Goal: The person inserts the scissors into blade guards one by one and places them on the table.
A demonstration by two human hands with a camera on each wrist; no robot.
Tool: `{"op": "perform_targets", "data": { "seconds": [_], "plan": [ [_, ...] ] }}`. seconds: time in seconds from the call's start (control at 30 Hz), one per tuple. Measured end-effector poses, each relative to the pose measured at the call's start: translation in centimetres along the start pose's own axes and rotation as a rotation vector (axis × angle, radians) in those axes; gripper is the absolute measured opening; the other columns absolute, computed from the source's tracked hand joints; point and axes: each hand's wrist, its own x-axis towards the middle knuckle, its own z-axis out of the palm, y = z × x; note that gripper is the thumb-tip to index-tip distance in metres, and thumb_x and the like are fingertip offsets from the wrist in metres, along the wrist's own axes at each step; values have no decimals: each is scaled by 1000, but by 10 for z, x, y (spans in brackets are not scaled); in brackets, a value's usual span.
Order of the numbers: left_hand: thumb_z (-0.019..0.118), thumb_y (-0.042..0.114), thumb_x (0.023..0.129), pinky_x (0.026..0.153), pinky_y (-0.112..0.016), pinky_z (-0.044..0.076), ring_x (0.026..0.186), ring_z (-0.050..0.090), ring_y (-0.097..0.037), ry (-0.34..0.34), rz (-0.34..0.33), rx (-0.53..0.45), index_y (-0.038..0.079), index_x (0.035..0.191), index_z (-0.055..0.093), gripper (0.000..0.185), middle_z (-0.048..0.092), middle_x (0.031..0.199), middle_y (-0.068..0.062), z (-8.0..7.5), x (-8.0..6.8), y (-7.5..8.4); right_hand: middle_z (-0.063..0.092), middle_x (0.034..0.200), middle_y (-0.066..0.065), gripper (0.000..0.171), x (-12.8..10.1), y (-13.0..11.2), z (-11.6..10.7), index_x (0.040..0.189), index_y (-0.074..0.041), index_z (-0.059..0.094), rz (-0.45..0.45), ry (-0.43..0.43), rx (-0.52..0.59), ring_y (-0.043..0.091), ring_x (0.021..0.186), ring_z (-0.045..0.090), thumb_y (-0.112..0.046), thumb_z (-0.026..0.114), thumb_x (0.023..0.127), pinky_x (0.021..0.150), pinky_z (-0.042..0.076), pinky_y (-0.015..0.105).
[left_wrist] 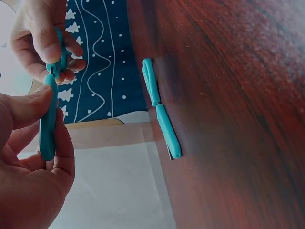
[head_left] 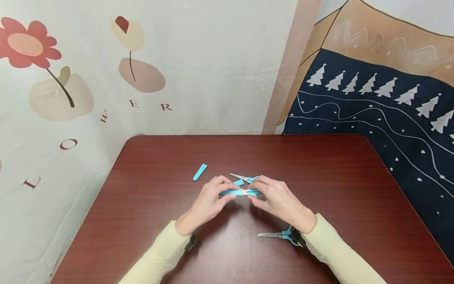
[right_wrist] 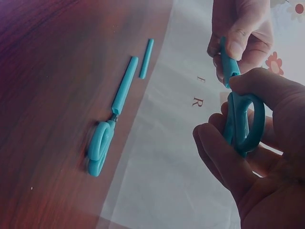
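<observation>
My left hand (head_left: 210, 198) grips a light-blue blade cover (left_wrist: 47, 119) between thumb and fingers. Facing it, my right hand (head_left: 280, 199) holds a pair of blue-handled scissors (right_wrist: 257, 125) by the finger loops. The blades point left into the cover's mouth, and a short bright stretch shows between cover and handles in the head view. Both are held above the table. Just beyond the hands lies a second pair of scissors (head_left: 239, 176) with bare blades, and another blue cover (head_left: 239, 182) lies close in front of it.
A third blue cover (head_left: 200, 172) lies farther left on the dark red table (head_left: 159, 165). Near my right wrist, another pair of scissors (head_left: 273, 235) lies with bare blades pointing left; the sleeve and wrist strap partly hide its handles. Printed cloths hang behind the table.
</observation>
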Motion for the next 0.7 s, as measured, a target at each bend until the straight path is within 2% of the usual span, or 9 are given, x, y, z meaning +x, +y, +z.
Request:
{"op": "perform_targets", "data": {
  "seconds": [0.7],
  "plan": [
    [80, 6, 89, 71, -28, 46, 86, 52, -15, -5, 5, 0, 7, 112, 79, 23, 66, 103, -1, 2, 3, 2, 69, 101, 1, 25, 0, -1, 1, 103, -7, 74, 7, 3, 3, 7, 69, 63, -12, 88, 82, 64, 55, 18]
  ]
}}
